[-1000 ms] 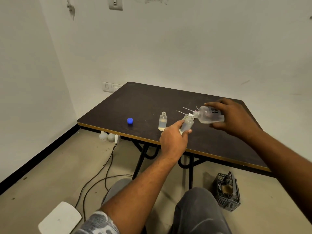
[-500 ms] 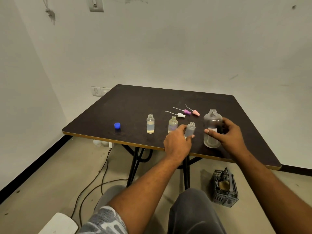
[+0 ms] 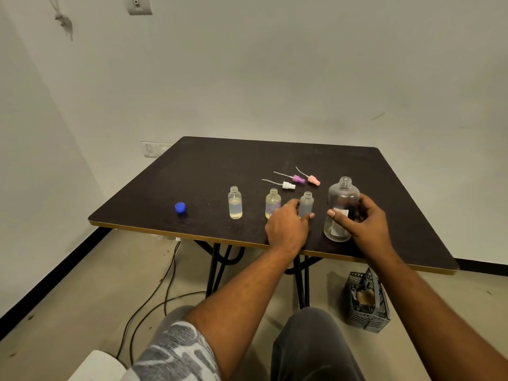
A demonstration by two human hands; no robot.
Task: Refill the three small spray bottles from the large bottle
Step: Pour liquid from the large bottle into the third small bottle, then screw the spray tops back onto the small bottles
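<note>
Clear plastic large bottle [image 3: 341, 209] stands upright near the front edge of the dark table [image 3: 209, 171], its open neck pointing straight up. The right hand [image 3: 362, 220] is wrapped around its lower body. The left hand [image 3: 287, 225] grips the right small bottle [image 3: 306, 204], also upright with its mouth up. Left of it stand the middle small bottle [image 3: 272, 203] and the left small bottle [image 3: 235, 202], both vertical. Three spray heads [image 3: 298, 179] lie flat behind them, tubes pointing left. A blue cap [image 3: 180, 208] rests far left.
</note>
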